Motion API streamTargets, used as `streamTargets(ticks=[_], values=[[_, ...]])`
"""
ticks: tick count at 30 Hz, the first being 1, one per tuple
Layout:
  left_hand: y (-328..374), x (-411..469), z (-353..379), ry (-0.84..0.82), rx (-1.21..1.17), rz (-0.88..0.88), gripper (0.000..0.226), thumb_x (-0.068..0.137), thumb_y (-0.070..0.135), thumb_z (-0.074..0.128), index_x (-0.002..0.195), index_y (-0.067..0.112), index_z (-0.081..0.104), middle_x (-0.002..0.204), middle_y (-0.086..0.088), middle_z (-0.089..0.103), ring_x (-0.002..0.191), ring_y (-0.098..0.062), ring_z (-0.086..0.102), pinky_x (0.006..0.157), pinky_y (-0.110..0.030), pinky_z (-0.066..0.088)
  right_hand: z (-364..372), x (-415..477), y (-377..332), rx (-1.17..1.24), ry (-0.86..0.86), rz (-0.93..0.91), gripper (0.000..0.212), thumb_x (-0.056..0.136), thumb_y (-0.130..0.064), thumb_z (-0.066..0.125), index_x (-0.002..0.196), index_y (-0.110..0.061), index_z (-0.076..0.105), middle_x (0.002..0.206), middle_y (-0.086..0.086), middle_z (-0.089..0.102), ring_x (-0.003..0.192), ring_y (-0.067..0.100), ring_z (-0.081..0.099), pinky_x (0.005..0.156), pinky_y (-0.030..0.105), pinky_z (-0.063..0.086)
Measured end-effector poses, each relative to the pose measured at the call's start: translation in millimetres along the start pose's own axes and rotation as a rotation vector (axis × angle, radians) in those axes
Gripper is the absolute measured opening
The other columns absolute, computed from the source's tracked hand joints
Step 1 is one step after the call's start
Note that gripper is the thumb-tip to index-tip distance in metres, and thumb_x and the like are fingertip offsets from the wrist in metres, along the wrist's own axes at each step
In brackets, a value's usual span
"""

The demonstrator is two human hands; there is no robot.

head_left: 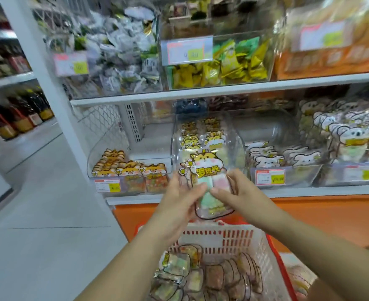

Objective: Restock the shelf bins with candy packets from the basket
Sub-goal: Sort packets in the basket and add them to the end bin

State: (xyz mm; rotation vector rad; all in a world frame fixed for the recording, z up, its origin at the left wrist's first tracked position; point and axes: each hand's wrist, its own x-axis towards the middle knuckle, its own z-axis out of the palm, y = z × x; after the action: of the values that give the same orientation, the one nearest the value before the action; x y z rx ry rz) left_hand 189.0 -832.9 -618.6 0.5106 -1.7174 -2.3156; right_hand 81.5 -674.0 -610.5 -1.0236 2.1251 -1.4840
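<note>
Both hands hold one candy packet upright, a clear bag with a yellow cartoon cat header and pastel green and pink sweets. My left hand grips its left edge, thumb across the front. From the right, my right hand pinches the other edge. The packet hovers in front of a clear shelf bin that holds several matching cat packets. Below my arms stands the red and white basket with several more candy packets lying inside.
A clear bin of orange cat packets sits to the left, a bin of white bear packets to the right. The upper shelf carries bins of wrapped sweets. A white upright post stands left, with the aisle floor beyond.
</note>
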Motion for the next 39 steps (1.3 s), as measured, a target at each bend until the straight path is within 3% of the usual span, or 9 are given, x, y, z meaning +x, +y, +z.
streamTargets(ticks=[4, 8, 11, 15, 19, 22, 28, 33, 39], values=[[30.8, 22.8, 6.1, -0.002, 0.218, 0.121, 0.113, 0.056, 0.038, 0.097, 0.145, 0.049, 0.028, 0.133, 0.003, 0.064, 0.124, -0.017, 0.061, 0.11, -0.05, 0.043, -15.9, 27.3, -11.9, 0.053, 0.107, -0.087, 0.058, 0.081, -0.043, 0.078, 0.126, -0.041, 0.04, 0.073, -0.014, 0.049, 0.066, -0.003, 0.051, 0.065, 0.03, 0.046], [56.3, 49.5, 11.3, -0.032, 0.459, 0.206, 0.126, 0.056, 0.045, 0.091, 0.15, 0.054, 0.007, 0.141, -0.001, 0.058, 0.126, -0.02, 0.058, 0.109, -0.055, 0.043, -34.5, 53.9, -20.7, -0.019, 0.118, -0.18, 0.029, 0.081, -0.035, 0.08, 0.089, -0.031, 0.052, 0.059, -0.017, 0.047, 0.056, 0.0, 0.041, 0.056, 0.021, 0.034], [72.0, 73.3, 22.8, 0.048, 0.679, 0.277, 0.124, 0.061, 0.045, 0.084, 0.149, 0.058, -0.003, 0.15, 0.003, 0.048, 0.132, -0.019, 0.053, 0.106, -0.052, 0.046, -49.4, 77.3, -20.2, -0.235, 0.231, -0.166, 0.041, 0.075, -0.046, 0.082, 0.102, -0.027, 0.057, 0.09, -0.021, 0.061, 0.085, -0.005, 0.054, 0.069, 0.009, 0.039], [77.0, 114.0, 30.4, 0.097, 0.787, 0.279, 0.113, 0.083, 0.018, 0.08, 0.157, 0.038, -0.002, 0.143, 0.014, 0.046, 0.119, -0.01, 0.055, 0.091, -0.021, 0.046, -61.9, 115.3, -8.3, -0.672, 0.297, -0.143, 0.057, 0.072, -0.069, 0.071, 0.103, -0.024, 0.057, 0.094, -0.006, 0.059, 0.1, 0.016, 0.053, 0.09, 0.033, 0.041], [62.7, 152.4, 25.9, 0.131, 0.894, 0.152, 0.113, 0.08, 0.022, 0.083, 0.159, 0.028, 0.002, 0.148, 0.007, 0.045, 0.133, -0.017, 0.048, 0.103, -0.025, 0.04, -68.2, 136.9, 3.6, -0.906, 0.192, -0.06, 0.061, 0.073, -0.075, 0.064, 0.112, -0.029, 0.056, 0.11, -0.004, 0.063, 0.125, 0.019, 0.044, 0.121, 0.047, 0.01], [45.6, 174.6, 22.4, 0.153, 0.94, 0.075, 0.107, 0.075, 0.018, 0.087, 0.156, 0.025, 0.017, 0.135, -0.011, 0.059, 0.121, -0.029, 0.059, 0.103, -0.04, 0.048, -71.5, 141.0, 1.8, -1.011, 0.133, -0.025, 0.056, 0.078, -0.072, 0.062, 0.121, -0.036, 0.056, 0.121, -0.006, 0.063, 0.134, 0.02, 0.036, 0.121, 0.057, -0.001], [27.6, 188.5, 15.9, 0.187, 0.903, 0.105, 0.096, 0.066, 0.007, 0.09, 0.142, 0.023, 0.035, 0.117, 0.003, 0.068, 0.109, -0.018, 0.066, 0.1, -0.04, 0.051, -72.1, 150.2, 3.2, -1.032, 0.081, 0.053, 0.073, 0.08, -0.065, 0.065, 0.14, -0.032, 0.04, 0.129, -0.004, 0.061, 0.138, 0.022, 0.033, 0.121, 0.058, -0.004], [32.4, 181.9, 18.7, 0.184, 0.979, 0.086, 0.132, 0.075, 0.019, 0.087, 0.156, 0.029, -0.016, 0.104, -0.001, 0.067, 0.09, -0.014, 0.062, 0.076, -0.025, 0.046, -71.1, 151.3, 1.0, -1.025, 0.122, 0.041, 0.106, 0.079, -0.057, 0.071, 0.155, -0.033, 0.0, 0.144, -0.004, 0.049, 0.14, 0.027, 0.032, 0.121, 0.059, -0.001], [34.2, 176.8, 4.0, 0.166, 1.009, 0.109, 0.091, 0.079, 0.008, 0.079, 0.15, 0.032, 0.027, 0.088, 0.003, 0.06, 0.085, -0.022, 0.066, 0.083, -0.043, 0.057, -60.5, 150.6, -0.9, -1.235, 0.018, 0.003, 0.076, 0.085, -0.044, 0.07, 0.147, -0.031, 0.029, 0.147, 0.001, 0.038, 0.141, 0.028, 0.027, 0.117, 0.067, -0.004]])
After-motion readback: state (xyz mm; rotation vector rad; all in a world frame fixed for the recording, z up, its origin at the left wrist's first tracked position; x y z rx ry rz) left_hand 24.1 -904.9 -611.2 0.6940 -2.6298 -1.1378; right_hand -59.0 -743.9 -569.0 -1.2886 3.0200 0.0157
